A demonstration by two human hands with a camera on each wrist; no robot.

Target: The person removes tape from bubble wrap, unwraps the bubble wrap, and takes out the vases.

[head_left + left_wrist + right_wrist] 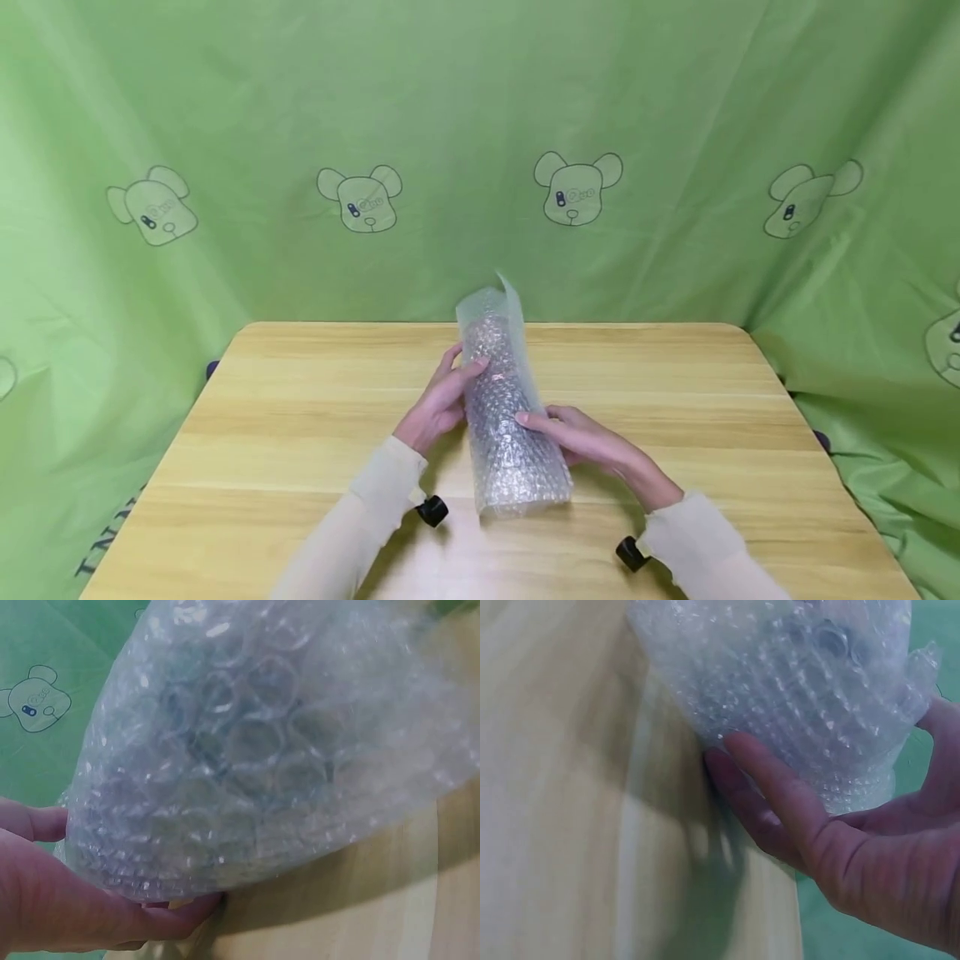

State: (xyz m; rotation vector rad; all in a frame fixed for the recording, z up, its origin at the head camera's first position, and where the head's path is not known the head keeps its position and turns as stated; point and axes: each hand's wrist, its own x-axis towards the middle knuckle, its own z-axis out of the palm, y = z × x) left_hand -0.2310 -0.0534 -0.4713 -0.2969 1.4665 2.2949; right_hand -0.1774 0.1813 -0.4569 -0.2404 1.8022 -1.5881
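Note:
A long bundle of clear bubble wrap (pixel 506 433) is held at a slant over the table, its loose edge standing up at the top. What lies inside cannot be made out. My left hand (pixel 442 400) grips its upper left side, thumb on top; in the left wrist view the fingers of that hand (pixel 90 900) pass beneath the wrap (pixel 255 750). On the lower right side my right hand (pixel 588 437) holds it, thumb on top. The right wrist view shows the right hand (pixel 840 840) with fingers under the wrap (pixel 802 697).
The wooden table (pixel 300 392) has rounded far corners. Behind it and at both sides hangs a green cloth (pixel 465 108) printed with bear heads. Black wrist cameras (pixel 432 511) are strapped at both sleeves.

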